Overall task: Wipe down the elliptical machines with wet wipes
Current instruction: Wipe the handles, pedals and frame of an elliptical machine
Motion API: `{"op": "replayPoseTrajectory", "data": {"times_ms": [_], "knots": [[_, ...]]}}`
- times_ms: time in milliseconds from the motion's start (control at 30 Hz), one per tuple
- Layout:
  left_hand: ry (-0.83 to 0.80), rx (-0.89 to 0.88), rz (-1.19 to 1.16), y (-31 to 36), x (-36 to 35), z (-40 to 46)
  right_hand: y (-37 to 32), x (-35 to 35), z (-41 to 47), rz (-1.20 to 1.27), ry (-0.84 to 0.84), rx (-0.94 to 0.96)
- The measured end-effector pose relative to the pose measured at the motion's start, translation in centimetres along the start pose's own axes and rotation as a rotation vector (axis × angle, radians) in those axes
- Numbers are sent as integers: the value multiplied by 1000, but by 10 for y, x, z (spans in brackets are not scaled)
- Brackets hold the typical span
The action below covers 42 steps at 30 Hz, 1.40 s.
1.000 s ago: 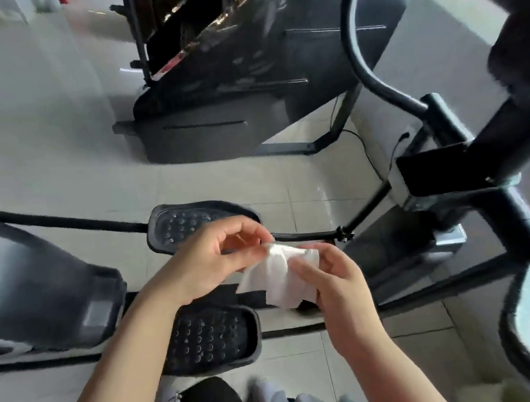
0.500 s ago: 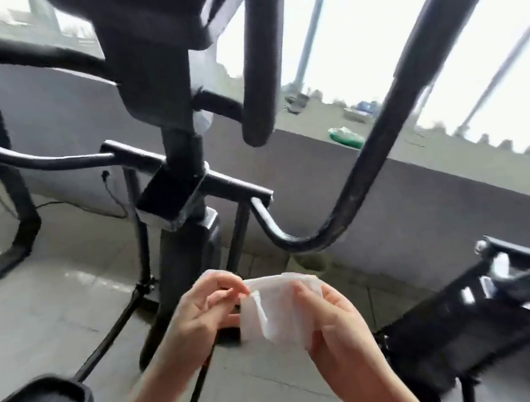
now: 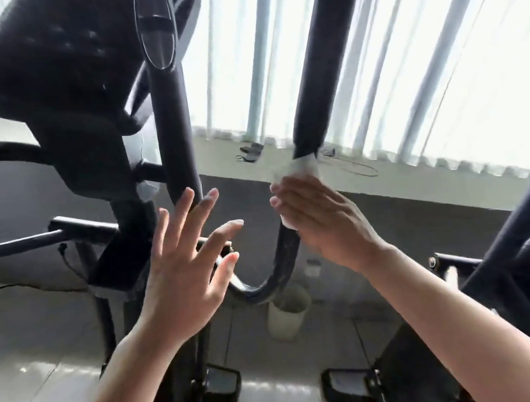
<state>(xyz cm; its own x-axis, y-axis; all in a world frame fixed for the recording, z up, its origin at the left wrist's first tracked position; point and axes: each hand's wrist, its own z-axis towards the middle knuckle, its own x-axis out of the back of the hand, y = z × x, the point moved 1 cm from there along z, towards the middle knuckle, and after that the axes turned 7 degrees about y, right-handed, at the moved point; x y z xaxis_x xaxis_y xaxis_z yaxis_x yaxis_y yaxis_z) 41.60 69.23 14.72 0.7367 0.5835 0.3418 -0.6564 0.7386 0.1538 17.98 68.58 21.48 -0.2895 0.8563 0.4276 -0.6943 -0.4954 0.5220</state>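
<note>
My right grip (image 3: 322, 224) presses the white wet wipe (image 3: 299, 167) against the black padded handlebar (image 3: 320, 62) at frame centre, fingers straight; left grip (image 3: 182, 269) splayed apart, holding nothing.

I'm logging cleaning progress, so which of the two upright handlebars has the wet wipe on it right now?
The right-hand handlebar: the right hand presses the wet wipe against it. The left handlebar is bare, with the left hand open beside it.
</note>
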Motion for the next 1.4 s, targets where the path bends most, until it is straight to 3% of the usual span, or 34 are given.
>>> {"op": "replayPoseTrajectory", "data": {"times_ms": [67,233,400,500,633,733,800,933,1033,1100,1300,1400], "knots": [[-43,-33,69,-11,-2,1,-8,-2,-19,21,-87,29],[-103,-25,-36,-17,-7,0,-22,1,-34,14,-314,226],[-117,-1,-31,-17,-17,2,33,22,19,-249,-184,259],[-102,-2,-16,-17,-22,3,26,10,2,-123,-114,139],[-102,-3,-14,-17,-20,3,-30,-17,-66,51,-304,168],[-96,-15,0,-16,-18,2,-35,-16,-73,-11,-395,304],[-37,-28,-3,-14,-19,1,-15,-5,-44,-140,-337,347],[293,82,-58,-9,-20,8,39,12,19,-302,-156,254],[266,213,-117,-10,-20,19,29,5,12,-257,-74,173],[246,224,-91,-10,-20,20,4,-10,-21,-209,-107,152],[183,218,-91,-10,-11,16,-58,-33,-80,-278,-509,331],[149,213,-124,-12,-5,15,-26,-9,-36,-376,-406,295]]}}
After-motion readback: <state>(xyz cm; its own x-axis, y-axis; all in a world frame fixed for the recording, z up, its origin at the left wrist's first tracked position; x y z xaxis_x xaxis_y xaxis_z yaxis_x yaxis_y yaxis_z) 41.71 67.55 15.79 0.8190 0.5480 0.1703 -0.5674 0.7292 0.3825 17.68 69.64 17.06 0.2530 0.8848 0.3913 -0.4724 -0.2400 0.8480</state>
